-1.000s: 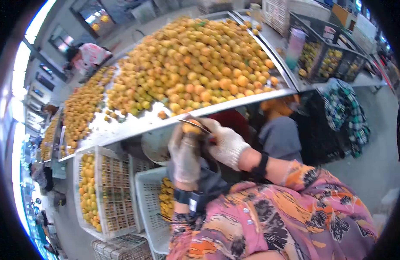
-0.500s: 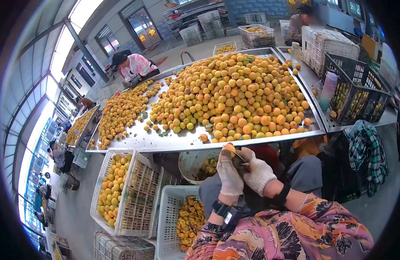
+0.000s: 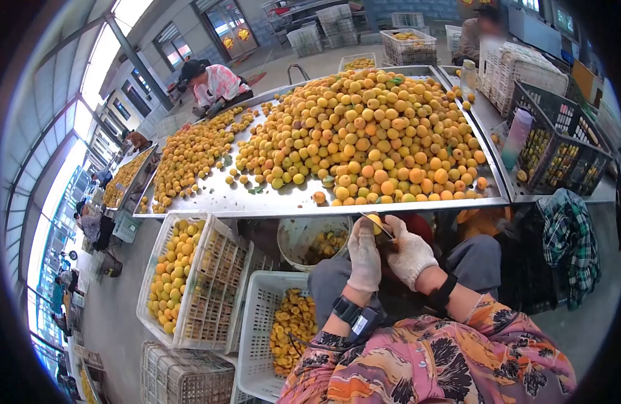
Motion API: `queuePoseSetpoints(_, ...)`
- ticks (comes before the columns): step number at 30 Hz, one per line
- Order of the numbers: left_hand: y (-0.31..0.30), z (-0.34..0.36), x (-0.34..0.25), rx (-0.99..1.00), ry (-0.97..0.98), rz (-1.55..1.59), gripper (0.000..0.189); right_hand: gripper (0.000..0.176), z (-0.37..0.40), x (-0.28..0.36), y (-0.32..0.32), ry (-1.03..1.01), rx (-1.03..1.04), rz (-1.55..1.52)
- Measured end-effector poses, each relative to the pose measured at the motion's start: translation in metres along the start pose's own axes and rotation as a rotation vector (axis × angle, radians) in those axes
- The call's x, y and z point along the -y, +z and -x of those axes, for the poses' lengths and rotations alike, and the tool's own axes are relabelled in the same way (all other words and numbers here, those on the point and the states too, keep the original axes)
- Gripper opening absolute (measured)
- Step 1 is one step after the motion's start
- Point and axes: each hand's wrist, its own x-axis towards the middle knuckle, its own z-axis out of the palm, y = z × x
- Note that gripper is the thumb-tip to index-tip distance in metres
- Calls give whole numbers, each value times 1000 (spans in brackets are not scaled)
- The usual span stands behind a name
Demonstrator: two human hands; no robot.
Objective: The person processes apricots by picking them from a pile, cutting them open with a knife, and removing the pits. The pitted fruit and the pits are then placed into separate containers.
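The left hand (image 3: pixel 364 259), gloved in white, pinches a roundish yellow fruit (image 3: pixel 374 224) at its fingertips, while the gloved right hand (image 3: pixel 409 256) is closed around a knife (image 3: pixel 386 232). The knife's long axis slants across the fruit, its blade pointing away from the right hand, forward and left towards the left fingertips; the fruit's own axis is too small to tell. Both hands are just short of the front edge of the metal bench (image 3: pixel 219 202), where a large fruit heap (image 3: pixel 368 138) spreads ahead of them. Beside the left hand, to its left, is a pale bucket (image 3: pixel 285 246); nearer the body, a white basket (image 3: pixel 255 360) holds cut fruit (image 3: pixel 292 330). Farther left, a tilted crate (image 3: pixel 213 296) holds whole fruit (image 3: pixel 178 269). Well to the right of the right hand hangs a checked cloth (image 3: pixel 570 236)
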Motion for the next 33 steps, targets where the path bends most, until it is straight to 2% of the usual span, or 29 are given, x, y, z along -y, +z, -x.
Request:
queuePoseSetpoints(2, -2, -2, 0, 114, -41, -60, 37, 58, -1, -7, 2, -11, -54, -48)
queuePoseSetpoints(4, 9, 1, -19, 97, -45, -129, 35, 58, 0, -3, -5, 10, -29, 4)
queuePoseSetpoints(6, 13, 1, -23, 225, 34, -280, 34, 59, 0, -2, -8, 39, -13, 52)
queuePoseSetpoints(7, 12, -2, -31, 263, -60, -339, 30, 57, 0, -3, -9, 44, -6, 56)
queuePoseSetpoints(8, 11, -4, -35, 268, -60, -336, 30, 56, 0, -3, -11, 49, 0, 61)
queuePoseSetpoints(10, 10, -8, -39, 413, -11, -550, 35, 55, -3, -10, -12, 35, -29, 52)
queuePoseSetpoints(11, 8, -11, -37, 412, -12, -544, 35, 53, -4, -12, -14, 18, -53, 40)
queuePoseSetpoints(13, -1, -16, -27, 413, 199, -641, 45, 52, -2, -9, -19, -10, -35, 22)
queuePoseSetpoints(14, -2, -15, -22, 415, 194, -639, 45, 50, -3, -8, -20, -41, -21, -4)
queuePoseSetpoints(16, 1, -9, -24, 317, 104, -341, 51, 52, -5, -9, -14, -41, -18, -12)
queuePoseSetpoints(17, 5, -2, -26, 260, 20, -122, 45, 53, -3, -10, -11, -70, -34, -24)
queuePoseSetpoints(20, 0, 0, -26, 248, 62, -234, 45, 53, 1, -5, -6, -89, -59, -47)
queuePoseSetpoints(26, -4, 2, -19, 304, 41, -394, 41, 49, 3, 0, -12, 21, 15, 96)
queuePoseSetpoints(30, 5, 0, -33, 384, 64, -618, 38, 36, 0, -9, -9, -18, -58, 94)
queuePoseSetpoints(33, -3, -6, -20, 494, 163, -594, 36, 28, -6, -23, 0, -73, -54, -23)
